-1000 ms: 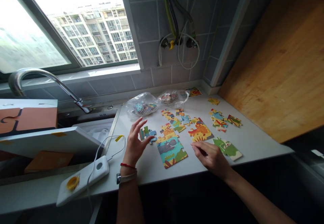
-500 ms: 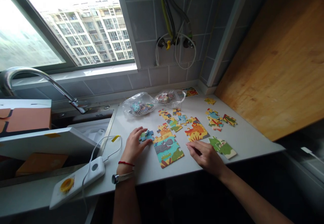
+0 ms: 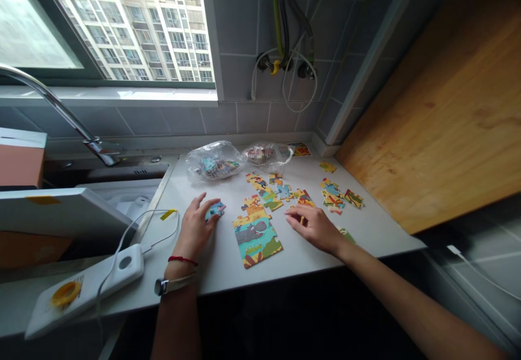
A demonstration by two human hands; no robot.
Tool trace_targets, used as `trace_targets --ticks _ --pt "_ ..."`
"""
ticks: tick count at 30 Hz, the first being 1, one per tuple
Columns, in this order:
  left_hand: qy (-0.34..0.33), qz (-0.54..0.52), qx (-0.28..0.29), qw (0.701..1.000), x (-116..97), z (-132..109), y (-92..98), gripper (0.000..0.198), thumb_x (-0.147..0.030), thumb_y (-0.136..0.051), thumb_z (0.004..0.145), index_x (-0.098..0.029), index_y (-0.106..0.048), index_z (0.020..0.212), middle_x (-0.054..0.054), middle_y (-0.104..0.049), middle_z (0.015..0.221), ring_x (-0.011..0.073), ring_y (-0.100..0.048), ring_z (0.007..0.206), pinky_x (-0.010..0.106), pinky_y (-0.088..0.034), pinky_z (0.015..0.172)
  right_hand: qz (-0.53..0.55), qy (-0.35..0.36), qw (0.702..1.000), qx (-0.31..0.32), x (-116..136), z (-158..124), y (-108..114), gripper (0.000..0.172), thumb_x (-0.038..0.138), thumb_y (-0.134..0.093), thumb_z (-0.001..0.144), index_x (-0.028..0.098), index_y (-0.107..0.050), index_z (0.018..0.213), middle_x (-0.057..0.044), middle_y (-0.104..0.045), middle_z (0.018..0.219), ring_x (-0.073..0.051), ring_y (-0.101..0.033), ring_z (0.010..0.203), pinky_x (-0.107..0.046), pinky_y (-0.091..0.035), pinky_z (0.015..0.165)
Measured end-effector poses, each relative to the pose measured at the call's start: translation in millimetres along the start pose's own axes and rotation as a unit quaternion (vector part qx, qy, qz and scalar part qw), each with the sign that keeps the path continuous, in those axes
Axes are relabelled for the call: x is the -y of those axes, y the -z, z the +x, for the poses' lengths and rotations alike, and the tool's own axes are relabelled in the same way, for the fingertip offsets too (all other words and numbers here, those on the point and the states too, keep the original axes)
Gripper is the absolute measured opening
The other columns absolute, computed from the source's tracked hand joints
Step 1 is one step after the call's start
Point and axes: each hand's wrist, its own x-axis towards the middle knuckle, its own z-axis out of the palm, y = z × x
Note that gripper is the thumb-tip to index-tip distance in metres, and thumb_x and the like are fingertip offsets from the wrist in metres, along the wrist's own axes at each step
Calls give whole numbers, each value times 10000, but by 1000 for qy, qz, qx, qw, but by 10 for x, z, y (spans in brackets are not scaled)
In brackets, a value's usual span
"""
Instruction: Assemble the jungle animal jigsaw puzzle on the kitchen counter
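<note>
My left hand (image 3: 197, 221) is curved around a small blue jigsaw piece (image 3: 215, 210), its thumb and fingers at the piece's edges. To the right of it lies a joined puzzle section (image 3: 256, 235) with a grey hippo, teal water and a green crocodile. My right hand (image 3: 315, 227) is over the orange lion section (image 3: 306, 197), covering most of it. Its fingers are curled together, and whatever they may hold is hidden. A green piece (image 3: 345, 234) shows partly beyond that wrist. Behind the hippo section are a yellow-green joined strip (image 3: 264, 191) and blue pieces (image 3: 285, 191).
Two clear bags of puzzle pieces (image 3: 215, 162) (image 3: 262, 153) and a picture card (image 3: 300, 149) lie near the wall. Loose pieces (image 3: 334, 194) are at the right. A white power bank (image 3: 87, 289) with its cable, a sink and a faucet (image 3: 61, 110) are at the left.
My right hand has moved forward over the lion section, which it now largely covers. My left hand has shifted the blue piece slightly away from the hippo section. The head view has turned.
</note>
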Motion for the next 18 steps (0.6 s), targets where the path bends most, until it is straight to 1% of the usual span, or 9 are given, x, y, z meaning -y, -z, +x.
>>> trace_targets --ticks 2,4,5,7,9,12,16,18 --pt "2 12 -23 1000 4 0 10 358 -223 -577 916 -212 -744 1232 172 -569 1480 400 -539 1389 598 -437 1176 -57 -5 997 55 -97 323 96 235 330 -673 949 211 -788 1116 -80 -775 1041 -216 -744 883 -355 -599 849" --pt "-6 6 -46 999 -13 6 31 340 -223 -571 924 -207 -742 1217 171 -603 1435 392 -563 1354 603 -436 1173 -124 -22 988 86 -208 676 144 276 307 -674 949 198 -779 1181 -118 -754 1189 -262 -725 1092 -385 -554 1007" --pt "-13 -3 -56 998 -29 9 45 324 -242 -579 929 -207 -741 1208 167 -619 1415 387 -574 1338 600 -443 1167 -152 -35 982 102 -263 847 148 302 290 -675 948 203 -767 1222 -126 -739 1253 -271 -706 1159 -387 -528 1058" --pt "-26 -25 -71 997 -75 12 73 297 -297 -599 940 -207 -739 1186 158 -642 1387 376 -591 1311 590 -462 1147 -173 -42 977 115 -366 1151 124 341 263 -693 934 185 -755 1260 -149 -710 1325 -289 -681 1221 -393 -495 1104" --pt "-34 -49 -80 995 -128 12 101 285 -347 -605 951 -210 -741 1160 147 -660 1367 361 -608 1290 572 -480 1130 -187 -46 973 129 -458 1385 78 364 253 -713 919 168 -749 1272 -165 -697 1350 -305 -668 1243 -398 -484 1112" --pt "-33 -82 -88 992 -205 7 142 280 -376 -595 964 -213 -743 1137 135 -681 1334 332 -637 1247 534 -504 1103 -204 -54 966 148 -574 1610 21 408 255 -793 851 153 -762 1245 -172 -722 1294 -329 -678 1217 -396 -496 1085" --pt "-29 -121 -86 988 -289 4 195 270 -371 -586 971 -206 -739 1119 124 -701 1284 300 -669 1191 488 -533 1061 -217 -69 961 158 -688 1751 18 512 329 -889 763 144 -769 1225 -179 -734 1227 -353 -708 1129 -402 -541 993" --pt "-29 -136 -77 987 -318 3 214 264 -369 -584 974 -206 -736 1116 115 -711 1257 287 -681 1168 471 -543 1045 -216 -69 961 160 -718 1783 30 517 341 -907 743 147 -775 1203 -173 -743 1190 -338 -723 1079 -388 -552 949"
